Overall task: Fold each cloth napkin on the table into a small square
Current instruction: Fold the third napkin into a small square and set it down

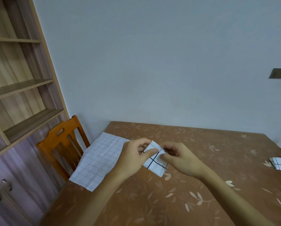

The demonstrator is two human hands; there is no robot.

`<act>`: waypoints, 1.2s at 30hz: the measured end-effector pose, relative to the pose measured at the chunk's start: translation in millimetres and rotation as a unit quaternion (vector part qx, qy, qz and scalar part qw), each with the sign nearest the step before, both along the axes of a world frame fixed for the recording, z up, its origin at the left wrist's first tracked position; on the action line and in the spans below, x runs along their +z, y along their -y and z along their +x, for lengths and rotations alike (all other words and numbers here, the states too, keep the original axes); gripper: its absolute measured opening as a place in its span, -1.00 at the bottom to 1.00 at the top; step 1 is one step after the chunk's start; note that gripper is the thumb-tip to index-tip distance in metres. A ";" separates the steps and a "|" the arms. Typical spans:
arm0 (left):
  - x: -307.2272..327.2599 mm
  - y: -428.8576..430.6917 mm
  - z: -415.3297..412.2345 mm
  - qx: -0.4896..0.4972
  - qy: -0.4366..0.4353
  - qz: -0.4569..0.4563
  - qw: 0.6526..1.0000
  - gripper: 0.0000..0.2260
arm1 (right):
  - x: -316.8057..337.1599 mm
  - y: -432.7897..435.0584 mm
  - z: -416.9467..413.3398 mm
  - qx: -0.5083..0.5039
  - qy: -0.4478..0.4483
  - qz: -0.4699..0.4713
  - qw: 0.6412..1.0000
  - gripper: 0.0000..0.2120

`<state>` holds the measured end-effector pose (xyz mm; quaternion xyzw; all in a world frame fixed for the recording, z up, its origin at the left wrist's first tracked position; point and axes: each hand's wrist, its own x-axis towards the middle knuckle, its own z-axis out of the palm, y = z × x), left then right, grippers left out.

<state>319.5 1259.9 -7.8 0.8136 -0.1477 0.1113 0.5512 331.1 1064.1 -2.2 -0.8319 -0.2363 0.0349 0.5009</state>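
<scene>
A small folded white napkin with dark grid lines sits at the middle of the table, its far edge lifted. My left hand pinches its upper left part, thumb on top. My right hand grips its upper right edge. A larger white checked napkin lies flat and unfolded at the table's left edge, partly under my left forearm. Another napkin folded into a small square rests near the right edge.
The table has a brown cover with a leaf pattern. An orange wooden chair stands at its left side. Wooden shelves and cupboards fill the left, and a pale wall runs behind.
</scene>
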 end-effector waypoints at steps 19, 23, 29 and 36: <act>-80.1 27.7 -3.7 0.089 -0.056 -0.132 0.986 -0.83 | -80.9 -29.9 -2.8 -0.255 -0.135 0.145 0.946 -0.65; -123.8 37.0 -1.2 0.087 -0.092 -0.146 0.981 -0.76 | -131.4 -27.9 5.1 -0.319 -0.113 0.089 0.937 -0.61; -215.0 32.0 -2.2 0.115 -0.191 -0.126 0.967 -0.73 | -218.7 -13.6 -3.1 -0.306 -0.179 -0.004 0.935 -0.74; -301.4 11.1 -1.9 0.095 -0.256 -0.015 0.962 -0.76 | -300.2 2.1 -13.9 -0.307 -0.274 -0.061 0.909 -0.81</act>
